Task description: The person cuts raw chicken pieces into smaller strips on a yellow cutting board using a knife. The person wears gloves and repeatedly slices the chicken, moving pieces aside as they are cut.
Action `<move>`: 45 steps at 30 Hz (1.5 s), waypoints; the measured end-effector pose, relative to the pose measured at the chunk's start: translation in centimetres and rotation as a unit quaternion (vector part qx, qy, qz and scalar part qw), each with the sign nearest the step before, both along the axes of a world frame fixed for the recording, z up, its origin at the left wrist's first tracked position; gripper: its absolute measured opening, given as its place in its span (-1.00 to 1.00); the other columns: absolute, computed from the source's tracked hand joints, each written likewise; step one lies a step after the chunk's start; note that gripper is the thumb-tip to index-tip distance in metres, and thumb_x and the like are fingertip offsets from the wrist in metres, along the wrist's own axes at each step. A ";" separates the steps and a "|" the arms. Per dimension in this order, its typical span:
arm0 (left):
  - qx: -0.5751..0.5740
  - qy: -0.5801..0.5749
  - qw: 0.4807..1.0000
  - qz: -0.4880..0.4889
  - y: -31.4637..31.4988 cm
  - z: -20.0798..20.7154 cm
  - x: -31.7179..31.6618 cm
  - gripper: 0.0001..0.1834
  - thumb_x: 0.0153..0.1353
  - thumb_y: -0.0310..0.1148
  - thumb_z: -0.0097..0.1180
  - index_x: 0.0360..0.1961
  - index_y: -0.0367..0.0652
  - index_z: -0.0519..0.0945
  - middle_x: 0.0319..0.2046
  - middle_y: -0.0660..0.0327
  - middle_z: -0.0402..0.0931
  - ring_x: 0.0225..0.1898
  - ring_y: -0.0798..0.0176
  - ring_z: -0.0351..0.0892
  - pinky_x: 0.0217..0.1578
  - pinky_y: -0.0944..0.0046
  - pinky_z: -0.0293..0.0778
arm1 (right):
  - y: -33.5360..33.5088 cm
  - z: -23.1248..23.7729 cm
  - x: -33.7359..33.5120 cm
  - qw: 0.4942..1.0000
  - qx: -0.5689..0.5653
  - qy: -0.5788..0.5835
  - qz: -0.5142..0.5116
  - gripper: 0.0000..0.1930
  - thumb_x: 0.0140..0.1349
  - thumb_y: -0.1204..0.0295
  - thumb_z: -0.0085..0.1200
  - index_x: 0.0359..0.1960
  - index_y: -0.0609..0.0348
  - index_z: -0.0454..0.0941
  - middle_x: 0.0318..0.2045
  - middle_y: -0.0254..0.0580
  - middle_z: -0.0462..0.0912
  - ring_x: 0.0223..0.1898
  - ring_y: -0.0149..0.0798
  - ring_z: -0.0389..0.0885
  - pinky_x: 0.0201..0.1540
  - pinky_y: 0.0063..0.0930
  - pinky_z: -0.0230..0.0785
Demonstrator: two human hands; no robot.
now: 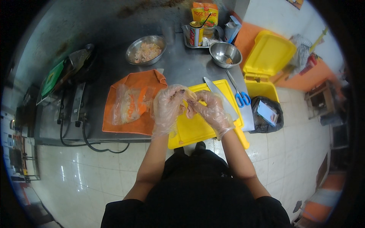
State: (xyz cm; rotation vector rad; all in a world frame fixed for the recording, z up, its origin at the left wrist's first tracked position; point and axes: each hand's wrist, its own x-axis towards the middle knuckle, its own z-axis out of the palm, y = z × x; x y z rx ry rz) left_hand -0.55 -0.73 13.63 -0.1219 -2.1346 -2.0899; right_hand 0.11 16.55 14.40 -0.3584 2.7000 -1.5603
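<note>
Both my hands wear thin transparent plastic gloves and meet above a yellow cutting board [186, 131]. A pale pink piece of raw meat [190, 113], with some yellowish skin, hangs between them. My left hand [168, 104] has its fingers closed on the upper left side of the piece. From the right, my right hand [211, 109] pinches it too; the fingertips partly hide it. Beside my right hand, a broad knife [220, 95] lies along the board's right side. Blue-handled scissors [242, 99] rest farther right on the metal counter.
An orange cloth [110, 119] lies left of the board, with a plastic bag [129, 104] on it. Behind are a metal bowl [131, 57] of raw meat pieces and a smaller metal bowl [236, 60]. A lidded yellow bin [266, 89] and black-lined bin [266, 125] flank the counter's right edge.
</note>
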 end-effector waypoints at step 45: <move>0.064 -0.107 0.987 0.105 0.2 -4.1 -3.4 -0.81 0.55 -0.33 0.06 -0.09 -0.25 0.58 -0.30 0.26 0.52 -0.25 0.38 0.49 -0.19 0.33 0.45 | 2.5 -9.0 2.1 0.849 -0.447 -0.272 -0.070 -0.90 0.39 0.55 0.09 -0.31 0.11 0.60 -0.34 -0.22 0.60 -0.14 -0.28 0.60 -0.01 -0.49 0.52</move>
